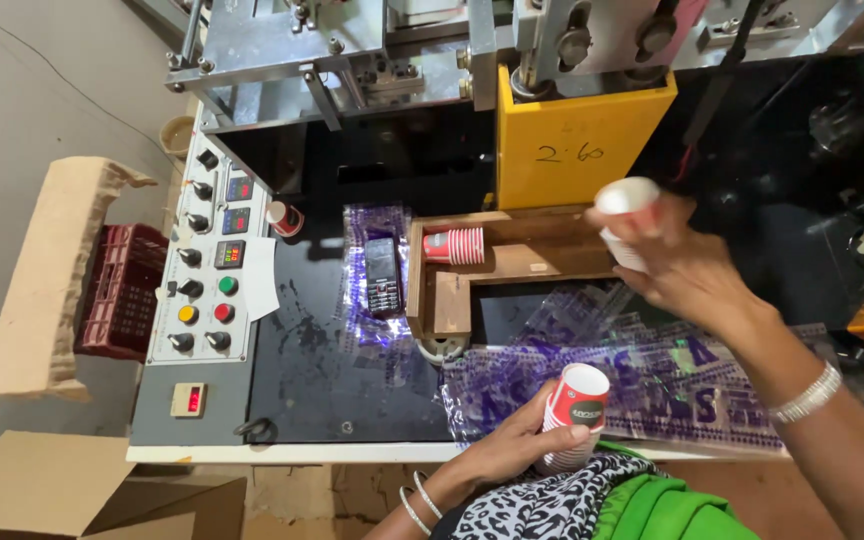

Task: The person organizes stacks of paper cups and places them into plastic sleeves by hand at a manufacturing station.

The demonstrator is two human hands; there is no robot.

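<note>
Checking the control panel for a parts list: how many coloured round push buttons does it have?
3, all on the grey control panel left of the black tabletop: a green button, a yellow button lower left of it, and a red button under the green.

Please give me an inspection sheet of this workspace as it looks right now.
Surface: black machine top, scuffed.
Job's things: red-and-white paper cup stack in left hand; white cups in right hand; more cups lying in wooden tray.
Clutter: mobile phone, printed plastic sheets, single cup.
Grips: both hands closed around cups.
Cables: thin wire on the wall.
Surroundings: control panel, yellow box, red crate, cardboard.
</note>
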